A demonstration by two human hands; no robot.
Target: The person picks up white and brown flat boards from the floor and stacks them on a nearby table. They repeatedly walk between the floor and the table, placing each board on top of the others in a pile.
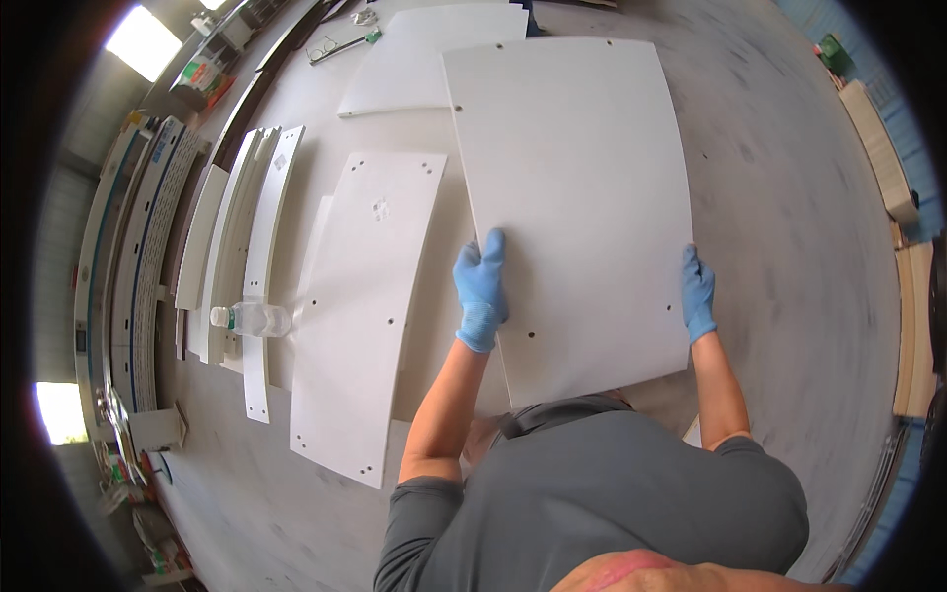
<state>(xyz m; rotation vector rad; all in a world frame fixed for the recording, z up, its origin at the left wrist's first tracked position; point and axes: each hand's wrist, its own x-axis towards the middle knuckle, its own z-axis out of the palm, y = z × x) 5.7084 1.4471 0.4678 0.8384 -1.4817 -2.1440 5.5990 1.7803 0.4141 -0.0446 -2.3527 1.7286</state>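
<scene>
A large white panel (582,178) with small drilled holes near its edges is held in front of my body. My left hand (480,286), in a blue glove, grips its left edge with the thumb on the panel's face. On the opposite edge, my right hand (698,291), gloved the same, has its fingers curled round the side. The panel's lower end is close to my waist. To the left lies another white panel (360,306) with holes at its ends and a small mark near the top.
Narrow white strips (261,286) lie further left, with a clear plastic bottle (258,319) across them. Another white panel (424,59) rests on the floor ahead. Long packed boxes (148,266) stand along the left wall. Beige boards (912,326) line the right side.
</scene>
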